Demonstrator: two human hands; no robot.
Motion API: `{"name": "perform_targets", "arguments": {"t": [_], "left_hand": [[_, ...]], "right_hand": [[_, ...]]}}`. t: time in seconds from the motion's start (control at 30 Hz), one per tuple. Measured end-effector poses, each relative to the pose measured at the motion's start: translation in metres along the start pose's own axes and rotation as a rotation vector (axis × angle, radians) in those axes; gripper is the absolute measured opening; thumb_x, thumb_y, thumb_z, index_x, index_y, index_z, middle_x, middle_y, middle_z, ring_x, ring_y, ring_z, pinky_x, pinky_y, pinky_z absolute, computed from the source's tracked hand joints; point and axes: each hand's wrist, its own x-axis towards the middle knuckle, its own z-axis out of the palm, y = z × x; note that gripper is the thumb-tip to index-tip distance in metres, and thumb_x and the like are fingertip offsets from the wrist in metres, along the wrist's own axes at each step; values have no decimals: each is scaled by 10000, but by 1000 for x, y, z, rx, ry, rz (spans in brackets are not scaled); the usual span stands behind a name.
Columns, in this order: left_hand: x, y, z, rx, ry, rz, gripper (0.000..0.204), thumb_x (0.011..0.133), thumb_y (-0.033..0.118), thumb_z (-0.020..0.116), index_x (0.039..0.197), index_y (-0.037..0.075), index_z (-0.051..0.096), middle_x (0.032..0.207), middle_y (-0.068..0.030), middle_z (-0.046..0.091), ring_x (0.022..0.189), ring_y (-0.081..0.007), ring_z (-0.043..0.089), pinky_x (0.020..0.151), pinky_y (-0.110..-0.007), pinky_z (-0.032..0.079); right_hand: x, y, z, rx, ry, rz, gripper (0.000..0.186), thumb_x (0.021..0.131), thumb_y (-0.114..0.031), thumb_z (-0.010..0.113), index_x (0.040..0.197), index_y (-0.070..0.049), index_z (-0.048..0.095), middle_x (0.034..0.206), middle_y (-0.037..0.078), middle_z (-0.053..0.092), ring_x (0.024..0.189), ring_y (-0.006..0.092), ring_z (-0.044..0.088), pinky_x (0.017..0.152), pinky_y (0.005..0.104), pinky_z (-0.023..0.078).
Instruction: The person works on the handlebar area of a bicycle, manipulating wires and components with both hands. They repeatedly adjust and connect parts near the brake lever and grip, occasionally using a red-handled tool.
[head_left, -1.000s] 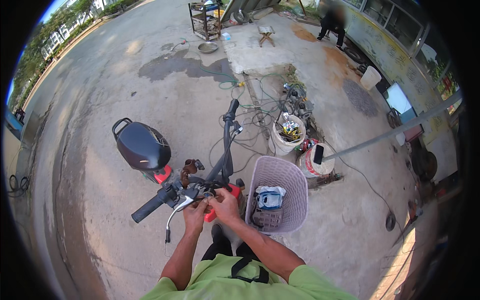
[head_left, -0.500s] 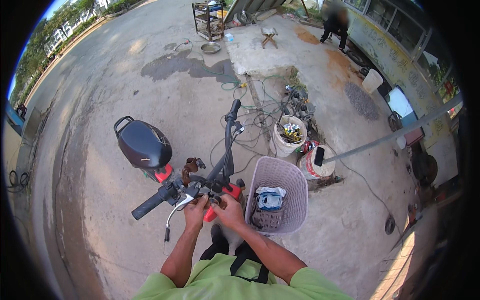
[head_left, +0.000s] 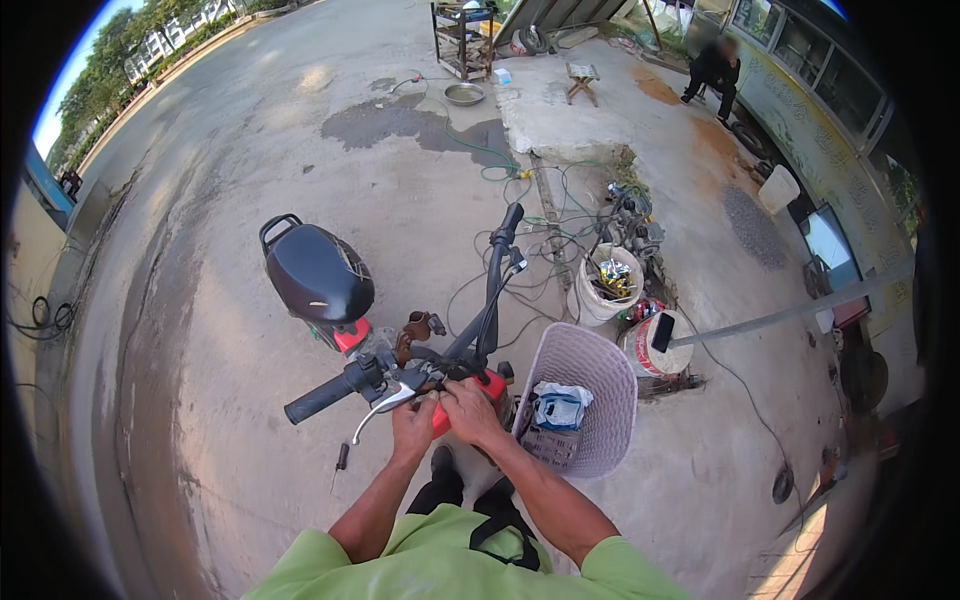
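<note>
In front of me stands an electric bike or scooter with dark handlebars (head_left: pixel 468 338), a black seat (head_left: pixel 318 272) and red body panels (head_left: pixel 440 425). My left hand (head_left: pixel 412 428) is closed at the middle of the handlebars, just below the silver brake lever (head_left: pixel 384 412). Beside it my right hand (head_left: pixel 470 412) has its fingers bent over the handlebar centre, by the red panel. The fingertips of both hands nearly meet. Whatever lies between them is hidden or too small to name. A loose cable end (head_left: pixel 343 457) dangles from the brake lever.
A pale lilac basket (head_left: pixel 607 400) with a blue-and-white packet (head_left: pixel 562 407) is at my right. Beyond it are a bucket of tools (head_left: pixel 600 305), a lidded bucket with a phone (head_left: pixel 663 333) and tangled cables (head_left: pixel 545 250). A person (head_left: pixel 714 72) sits farther off, near the wall.
The whole view has shifted, so the scene sits farther right. My right fingers have moved off a small round dark part and now press flatter over the handlebar centre.
</note>
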Motion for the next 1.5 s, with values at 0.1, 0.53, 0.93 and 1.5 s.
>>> {"name": "perform_targets", "arguments": {"t": [0.1,0.53,0.93,1.5], "left_hand": [[1,-13,-12,48,-22,17,286,983,79,642,1257,-1,661,1146,-80,706,989,-147,675,881,-315,537],[25,-38,-33,-546,-210,-361,253,1000,37,599,1244,30,663,1161,-128,719,998,-285,728,802,-409,633],[46,-53,-36,-569,-92,-221,267,1075,134,529,1317,52,604,1189,-137,713,1002,-265,731,800,-412,630],[55,-46,-35,-729,-139,-283,319,1071,271,527,1314,90,626,1125,-86,731,920,-212,723,830,-402,592]], "right_hand": [[12,-27,-18,39,-105,5,435,993,-380,540,1197,-23,681,1042,221,692,1056,438,640,914,504,501],[28,-49,-19,413,-99,518,416,963,-368,608,945,36,702,855,177,728,784,288,726,735,433,540],[22,-66,0,773,156,596,184,940,-152,706,832,-5,679,721,47,667,572,102,579,509,266,450],[2,-57,20,889,335,476,190,972,-96,701,1082,18,597,863,82,718,653,112,655,575,240,505]]}}
